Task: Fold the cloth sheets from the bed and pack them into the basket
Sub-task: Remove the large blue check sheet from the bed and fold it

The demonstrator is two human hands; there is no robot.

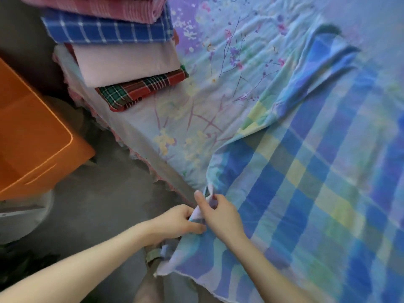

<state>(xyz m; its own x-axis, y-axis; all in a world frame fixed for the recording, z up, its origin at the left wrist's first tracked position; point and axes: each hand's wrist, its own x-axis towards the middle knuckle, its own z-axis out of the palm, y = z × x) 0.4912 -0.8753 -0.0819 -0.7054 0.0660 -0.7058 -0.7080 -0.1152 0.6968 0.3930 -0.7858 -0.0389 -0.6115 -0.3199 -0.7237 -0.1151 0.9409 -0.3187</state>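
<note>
A blue, yellow and green checked cloth sheet (310,178) lies spread over the right of the bed, with one far corner folded back. My left hand (177,221) and my right hand (218,213) both pinch its near edge at the bed's side, close together. The orange basket (65,136) stands on the floor to the left, its inside only partly in view.
Folded cloths are stacked at the bed's far left: a pink one (105,7), a blue checked one (105,31), a pale pink one (129,62) and a red-green plaid one (140,90). The floral bedsheet (218,73) covers the mattress. Grey floor (105,206) lies between bed and basket.
</note>
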